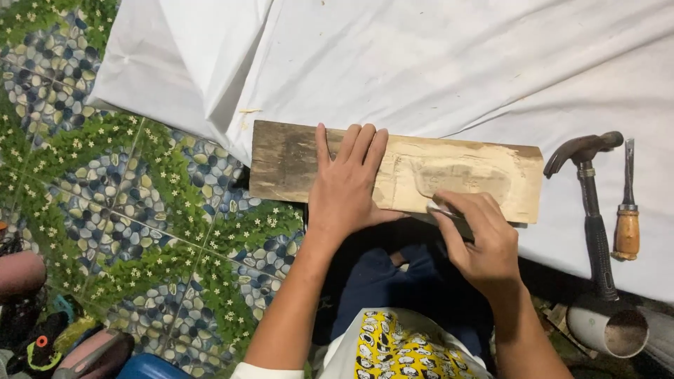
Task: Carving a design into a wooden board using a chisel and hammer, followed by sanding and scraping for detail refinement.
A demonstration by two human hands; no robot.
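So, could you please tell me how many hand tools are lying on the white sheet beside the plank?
2: a claw hammer just right of the plank, and a wooden-handled chisel further right. The right hand grips something thin, unidentifiable.

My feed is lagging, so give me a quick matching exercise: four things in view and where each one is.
Things:
1. left hand
2. right hand
3. hammer
4. chisel

Places:
A. farthest right on the white sheet
B. flat on the wooden plank
C. at the plank's near edge, gripping a small metal tool
D. between the plank and the wooden-handled tool

Pairs: 1-B, 2-C, 3-D, 4-A
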